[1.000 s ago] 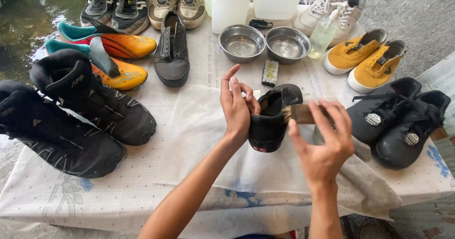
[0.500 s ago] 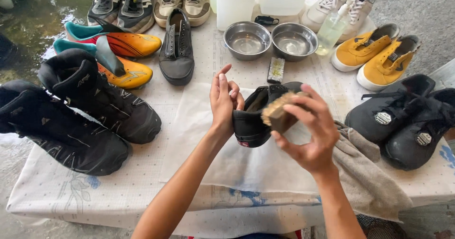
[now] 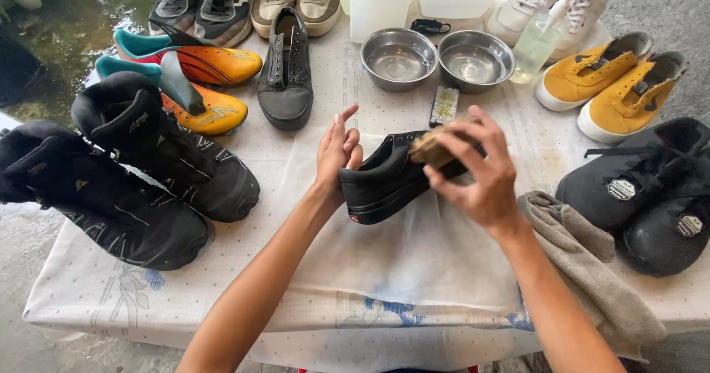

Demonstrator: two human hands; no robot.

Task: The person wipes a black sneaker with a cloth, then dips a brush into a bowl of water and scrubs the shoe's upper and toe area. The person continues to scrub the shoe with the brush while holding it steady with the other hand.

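Cloth-covered table point(image 3: 103, 299): two hands point(image 3: 336, 151), one black sneaker point(image 3: 388, 181), one brush point(image 3: 433, 147).

Both bare forearms reach up from the bottom edge, angling in toward each other. Left hand point(image 3: 336, 151) stands on edge, palm turned right, index finger pointing up and away, the other fingers point(image 3: 353, 145) curled in, gripping. Right hand point(image 3: 473, 173) sits a touch higher, back of the hand to the camera, wrist bent, fingers and thumb wrapped in a closed grip.
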